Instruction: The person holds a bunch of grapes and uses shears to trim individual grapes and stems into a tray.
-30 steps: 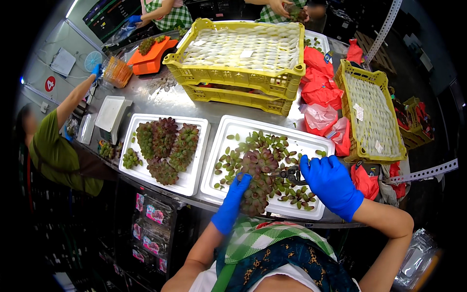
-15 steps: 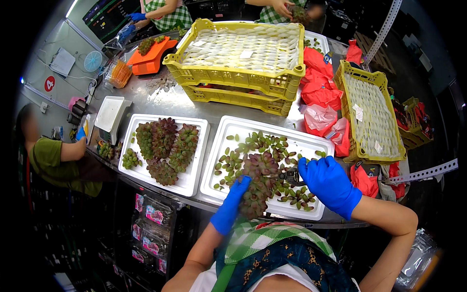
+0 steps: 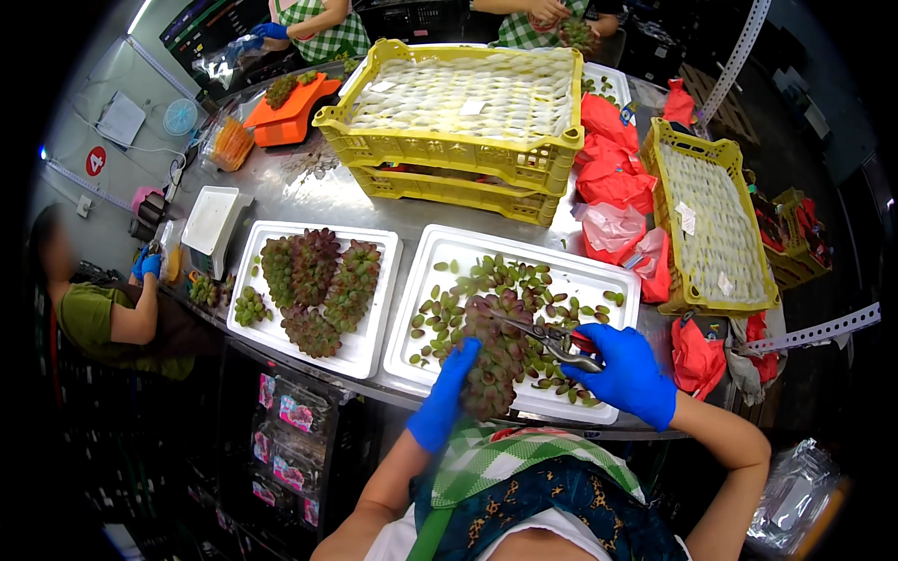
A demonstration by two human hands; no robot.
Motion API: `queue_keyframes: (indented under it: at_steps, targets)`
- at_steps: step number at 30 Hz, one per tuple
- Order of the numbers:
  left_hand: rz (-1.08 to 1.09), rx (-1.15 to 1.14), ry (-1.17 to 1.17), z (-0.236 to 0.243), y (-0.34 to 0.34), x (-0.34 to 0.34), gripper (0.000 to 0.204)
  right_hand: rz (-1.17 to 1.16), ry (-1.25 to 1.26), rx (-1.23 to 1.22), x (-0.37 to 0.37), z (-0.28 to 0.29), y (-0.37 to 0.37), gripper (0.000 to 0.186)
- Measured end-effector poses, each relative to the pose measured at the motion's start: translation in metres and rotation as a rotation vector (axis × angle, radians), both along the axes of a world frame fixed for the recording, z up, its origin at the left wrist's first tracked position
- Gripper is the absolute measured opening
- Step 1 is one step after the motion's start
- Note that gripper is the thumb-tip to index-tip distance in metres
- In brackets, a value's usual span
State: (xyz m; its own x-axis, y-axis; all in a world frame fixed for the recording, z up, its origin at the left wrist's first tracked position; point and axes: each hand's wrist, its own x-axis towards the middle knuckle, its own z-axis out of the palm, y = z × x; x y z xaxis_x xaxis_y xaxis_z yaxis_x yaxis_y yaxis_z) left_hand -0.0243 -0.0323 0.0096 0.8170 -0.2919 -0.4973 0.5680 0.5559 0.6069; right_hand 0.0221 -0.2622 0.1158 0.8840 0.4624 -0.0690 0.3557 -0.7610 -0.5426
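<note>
In my blue-gloved left hand [image 3: 454, 388] hangs a bunch of reddish-green grapes [image 3: 491, 369], its lower end close to my apron. The fingers of this hand are partly hidden behind the bunch. My gloved right hand [image 3: 631, 376] is closed round the handles of a pair of snips [image 3: 554, 340]. Their narrow blades reach left over the upper part of the bunch. Below is a white tray [image 3: 423, 245] strewn with loose green and reddish grapes [image 3: 510, 271]. To its left, a second white tray [image 3: 367, 360] carries several bunches [image 3: 316, 271].
Stacked yellow crates [image 3: 449, 150] stand behind the trays. Another yellow crate [image 3: 662, 196] and crumpled red bags [image 3: 613, 182] lie to the right. A white scale [image 3: 213, 217] and an orange scale [image 3: 295, 112] are at left. Co-workers stand at the left [image 3: 108, 313] and across the table.
My right hand has come down and slightly left, swinging the snips' blades up over the bunch. My left hand stays nearly in place. The left co-worker's hands have come together.
</note>
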Motion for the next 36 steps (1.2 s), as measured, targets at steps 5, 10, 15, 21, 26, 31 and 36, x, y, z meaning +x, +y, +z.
queue_keyframes:
  at_steps: [5,10,15,21,26,31,36]
  targets:
    - [0.065,0.184,-0.121,0.006,-0.007,0.005,0.044,0.003,-0.187,0.372,0.007,-0.016,0.025,0.046]
    - [0.008,0.198,-0.036,0.035,-0.013,0.004,0.046,0.325,-0.318,0.126,0.015,-0.015,0.035,0.044]
    - [-0.037,0.279,-0.059,0.02,-0.012,0.001,0.047,0.376,-0.378,-0.05,0.015,-0.02,0.042,0.037]
    - [-0.116,0.322,-0.107,-0.002,-0.008,0.001,0.052,0.213,-0.186,0.137,0.014,-0.026,0.044,0.043]
    - [-0.053,0.226,-0.052,0.015,-0.01,0.002,0.056,0.003,-0.072,0.356,0.017,-0.006,0.029,0.048]
    - [-0.049,0.236,-0.046,0.002,0.003,0.002,0.045,0.245,-0.445,-0.214,0.032,0.03,-0.006,0.051]
    - [-0.016,0.221,-0.114,-0.016,0.004,0.003,0.045,0.356,-0.623,-0.59,0.029,0.041,-0.013,0.037]
